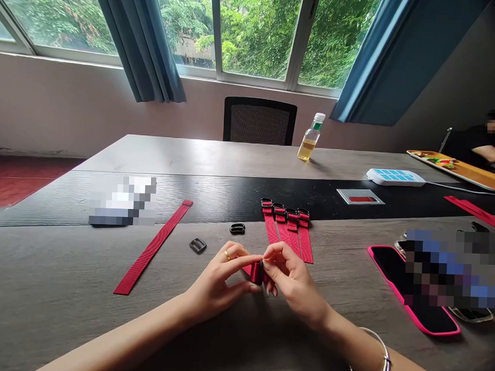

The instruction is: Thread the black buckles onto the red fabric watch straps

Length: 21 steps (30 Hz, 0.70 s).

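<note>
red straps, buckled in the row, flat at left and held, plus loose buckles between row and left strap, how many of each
Buckled red straps: 4
Flat red strap at left: 1
Held red strap: 1
Loose buckles: 2
Total: 8

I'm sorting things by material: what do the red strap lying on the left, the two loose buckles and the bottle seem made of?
Red strap: probably woven fabric, matte, judging by its fine ribbed texture. Loose buckles: plastic or coated metal, dark with small glints; the look leaves it open. Bottle: likely clear plastic, glossy, since liquid shows through, though glass is possible.
</note>
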Available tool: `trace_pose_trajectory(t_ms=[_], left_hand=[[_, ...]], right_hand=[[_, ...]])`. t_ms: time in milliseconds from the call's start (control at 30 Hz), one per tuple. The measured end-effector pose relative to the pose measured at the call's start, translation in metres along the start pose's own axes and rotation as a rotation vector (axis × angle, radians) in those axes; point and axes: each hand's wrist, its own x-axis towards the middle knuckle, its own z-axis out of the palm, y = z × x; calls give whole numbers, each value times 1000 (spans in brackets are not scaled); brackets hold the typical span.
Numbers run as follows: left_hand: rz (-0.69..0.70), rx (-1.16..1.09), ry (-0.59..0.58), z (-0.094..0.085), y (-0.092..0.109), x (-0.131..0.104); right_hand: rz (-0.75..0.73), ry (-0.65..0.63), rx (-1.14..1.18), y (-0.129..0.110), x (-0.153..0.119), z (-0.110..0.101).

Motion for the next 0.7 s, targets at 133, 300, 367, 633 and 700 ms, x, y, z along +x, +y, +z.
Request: trace_pose_trajectory(t_ms=[133, 300, 367, 633, 700], left_hand=[[-18, -2, 24, -2, 1, 2], [-93, -53, 54, -2, 3, 2], [-128, -82, 36, -3, 4, 2], [-84, -63, -36, -6, 8, 3], [-89, -62, -42, -6, 8, 4]], right_hand=[[-29, 2, 48, -2, 1, -1], [-74, 33, 21, -6, 1, -4], [-74, 25, 8, -7, 1, -5], [14, -33, 63, -1, -1, -2], [26, -30, 83, 0, -1, -1]])
